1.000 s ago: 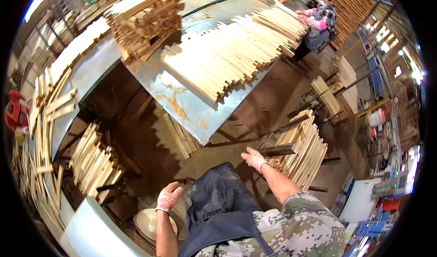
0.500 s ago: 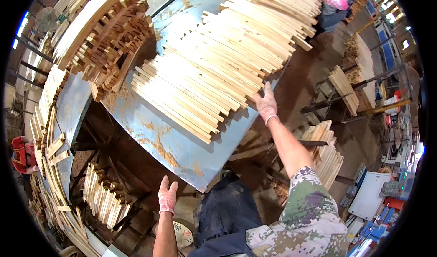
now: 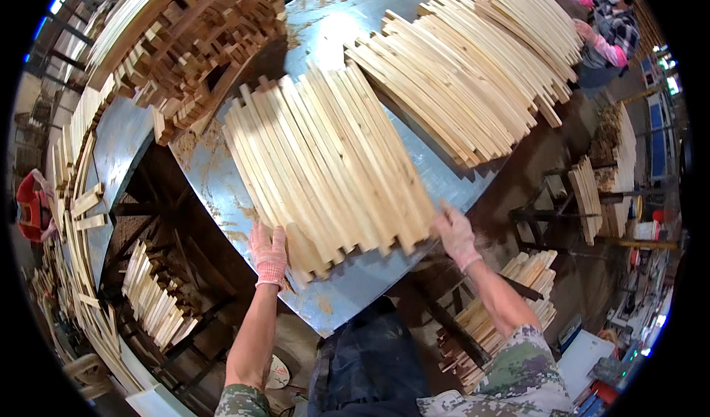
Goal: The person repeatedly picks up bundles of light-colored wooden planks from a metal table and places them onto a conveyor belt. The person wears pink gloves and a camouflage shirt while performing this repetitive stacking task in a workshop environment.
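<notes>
Honestly, nothing here is readable. Closest thing to lettering is on a pale round disc (image 3: pixel 278 373) down low, just beside the person's left forearm (image 3: pixel 254 341), which seems to cover part of it. There are some small reddish marks on it, might be writing, but they're way too tiny and blurry to make out any characters, sorry folks.

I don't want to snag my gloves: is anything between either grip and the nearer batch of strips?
Nothing visible is. The left grip is at the lower left side of the nearer batch of wooden strips, the right grip by its lower right corner. Blur hides whether the right one touches.
</notes>
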The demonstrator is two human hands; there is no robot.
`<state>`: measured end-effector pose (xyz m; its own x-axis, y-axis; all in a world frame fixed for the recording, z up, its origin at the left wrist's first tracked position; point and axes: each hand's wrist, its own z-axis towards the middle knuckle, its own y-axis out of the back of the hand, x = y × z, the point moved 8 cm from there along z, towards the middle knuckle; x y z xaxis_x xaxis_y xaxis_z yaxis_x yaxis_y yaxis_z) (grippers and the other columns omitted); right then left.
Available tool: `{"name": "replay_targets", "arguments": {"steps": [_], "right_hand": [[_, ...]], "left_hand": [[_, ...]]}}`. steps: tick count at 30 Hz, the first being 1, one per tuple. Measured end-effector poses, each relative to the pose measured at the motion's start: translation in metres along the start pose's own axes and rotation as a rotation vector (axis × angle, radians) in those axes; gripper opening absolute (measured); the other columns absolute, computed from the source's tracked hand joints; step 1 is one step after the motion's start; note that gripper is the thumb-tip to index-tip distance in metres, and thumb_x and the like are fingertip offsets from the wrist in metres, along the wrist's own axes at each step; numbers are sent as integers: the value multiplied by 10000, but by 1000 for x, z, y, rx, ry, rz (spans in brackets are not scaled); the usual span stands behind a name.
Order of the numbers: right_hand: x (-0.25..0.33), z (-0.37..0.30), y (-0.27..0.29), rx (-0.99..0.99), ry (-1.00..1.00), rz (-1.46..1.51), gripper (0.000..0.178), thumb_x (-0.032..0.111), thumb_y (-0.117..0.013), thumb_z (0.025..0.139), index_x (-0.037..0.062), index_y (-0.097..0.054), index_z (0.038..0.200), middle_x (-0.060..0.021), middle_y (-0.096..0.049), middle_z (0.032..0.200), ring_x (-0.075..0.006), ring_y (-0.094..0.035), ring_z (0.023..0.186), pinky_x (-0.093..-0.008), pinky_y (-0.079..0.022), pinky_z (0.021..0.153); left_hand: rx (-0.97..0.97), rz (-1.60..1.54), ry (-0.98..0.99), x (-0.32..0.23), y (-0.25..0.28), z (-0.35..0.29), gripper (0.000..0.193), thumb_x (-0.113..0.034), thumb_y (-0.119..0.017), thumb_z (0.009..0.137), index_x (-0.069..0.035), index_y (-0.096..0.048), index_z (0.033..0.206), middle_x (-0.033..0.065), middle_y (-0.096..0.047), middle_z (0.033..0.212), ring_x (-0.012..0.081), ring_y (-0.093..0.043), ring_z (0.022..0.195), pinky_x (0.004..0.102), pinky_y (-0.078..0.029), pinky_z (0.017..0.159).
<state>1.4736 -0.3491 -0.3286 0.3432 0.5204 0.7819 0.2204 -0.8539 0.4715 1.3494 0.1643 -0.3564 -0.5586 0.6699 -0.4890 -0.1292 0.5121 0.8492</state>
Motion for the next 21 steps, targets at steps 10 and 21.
{"name": "replay_targets", "arguments": {"steps": [10,21], "right_hand": [[93,145,-92,-88,333,166,717,169,-693,1028,-62,-401,1641,-245,-530,1606,-305,-537,1465,-386,-417,1228],[75,43,-109,200,-138,558,683,61,-661,1010,-10,-399,1637,-117,-660,1339,-211,-655,1125,-340,-553,982]], "left_hand": [[11,118,10,14,28,87,791,-584,-477,1093,-56,-405,1677,327,-282,1741,506,-194,1636,588,-79,1333],[103,-597,168,1,31,13,791,-432,-722,1008,26,-465,1599,233,-505,1607,356,-460,1479,458,-347,1253]]}}
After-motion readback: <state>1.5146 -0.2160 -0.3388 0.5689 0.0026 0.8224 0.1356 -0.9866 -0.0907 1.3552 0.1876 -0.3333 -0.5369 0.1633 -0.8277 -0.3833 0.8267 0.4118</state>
